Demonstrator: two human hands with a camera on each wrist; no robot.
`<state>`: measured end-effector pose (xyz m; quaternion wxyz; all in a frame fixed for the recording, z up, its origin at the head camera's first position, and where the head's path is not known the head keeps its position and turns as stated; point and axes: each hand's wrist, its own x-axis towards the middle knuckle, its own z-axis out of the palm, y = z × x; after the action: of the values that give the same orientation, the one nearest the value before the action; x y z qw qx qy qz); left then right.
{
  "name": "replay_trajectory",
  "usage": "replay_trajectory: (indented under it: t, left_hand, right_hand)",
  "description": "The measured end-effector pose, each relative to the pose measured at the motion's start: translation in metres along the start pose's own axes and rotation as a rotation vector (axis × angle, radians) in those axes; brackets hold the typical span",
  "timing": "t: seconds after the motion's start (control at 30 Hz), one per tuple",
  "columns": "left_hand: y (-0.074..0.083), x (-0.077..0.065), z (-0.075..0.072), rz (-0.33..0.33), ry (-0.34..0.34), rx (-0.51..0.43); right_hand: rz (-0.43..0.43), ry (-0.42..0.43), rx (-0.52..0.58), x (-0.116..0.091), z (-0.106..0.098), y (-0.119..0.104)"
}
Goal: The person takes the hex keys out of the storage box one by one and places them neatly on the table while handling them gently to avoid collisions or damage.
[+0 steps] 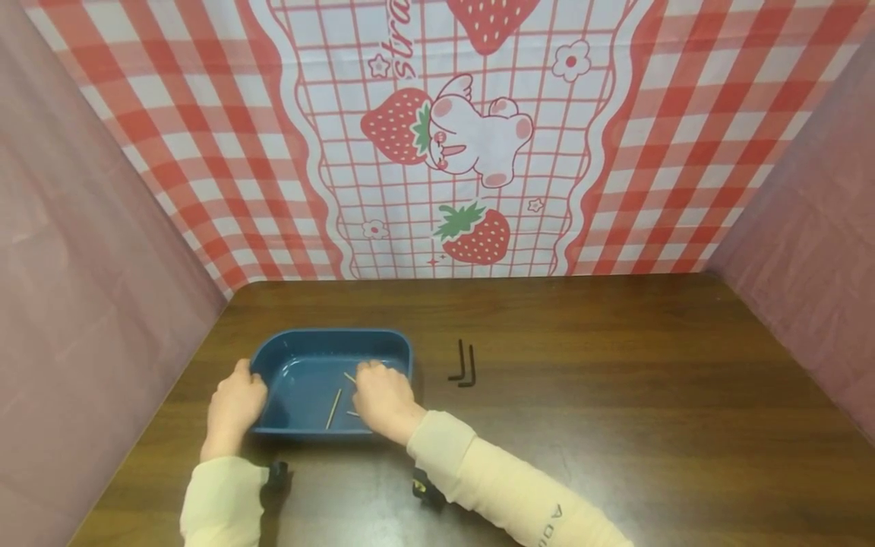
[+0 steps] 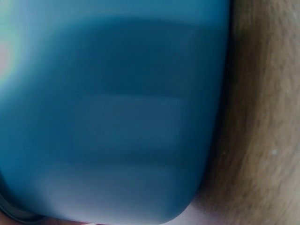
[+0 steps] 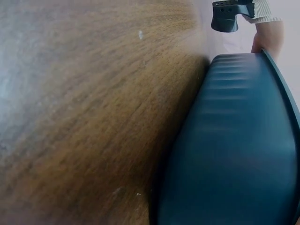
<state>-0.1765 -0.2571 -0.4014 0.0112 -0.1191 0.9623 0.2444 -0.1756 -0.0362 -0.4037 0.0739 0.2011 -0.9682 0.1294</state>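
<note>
My left hand (image 1: 237, 403) holds the left end of a blue rectangular tray (image 1: 294, 432), fingers at its rim. My right hand (image 1: 386, 399) reaches down into the tray's right side, its fingertips mostly hidden by the hand. A thin metal rod (image 1: 333, 409) lies slanted on the tray floor. Another thin piece (image 1: 349, 376) pokes out by the right fingertips; I cannot tell if they pinch it. A third one (image 1: 353, 414) shows partly under that hand. The left wrist view is filled by the tray's outer wall (image 2: 131, 126); the right wrist view also shows that wall (image 3: 229, 154).
Two black L-shaped hex keys (image 1: 461, 365) lie side by side on the brown wooden table (image 1: 615, 395), right of the tray. A red and white strawberry-print cloth (image 1: 472, 137) hangs behind the table, with pink curtains on both sides.
</note>
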Motion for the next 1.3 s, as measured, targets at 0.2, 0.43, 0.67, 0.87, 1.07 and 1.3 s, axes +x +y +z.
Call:
replay_trajectory:
  t: [0.2, 0.43, 0.67, 0.87, 1.07, 1.3]
  left_hand:
    - [0.0003, -0.0005, -0.0004, 0.004, 0.004, -0.003]
    - [-0.0003, -0.001, -0.0009, -0.005, 0.0, 0.001]
    - [-0.0007, -0.0006, -0.0002, 0.002, -0.002, 0.005]
    - [-0.0007, -0.0006, 0.0001, 0.0, -0.004, 0.003]
    - [-0.0014, -0.0004, -0.0003, -0.003, -0.006, 0.001]
    - [-0.0003, -0.0009, -0.0014, -0.001, 0.001, -0.006]
  right_hand:
    - [-0.023, 0.102, 0.027, -0.0015, 0.0011, 0.0009]
    - [-0.049, 0.208, 0.098, -0.0019, 0.0034, 0.0021]
    - [-0.044, 0.24, 0.13, -0.0038, 0.0023, 0.0027]
    - [-0.049, 0.269, 0.139, -0.0046, 0.0025, 0.0031]
    - [-0.048, 0.272, 0.167, -0.005, 0.0019, 0.003]
    - [-0.034, 0.275, 0.241, -0.0047, 0.0027, 0.0041]
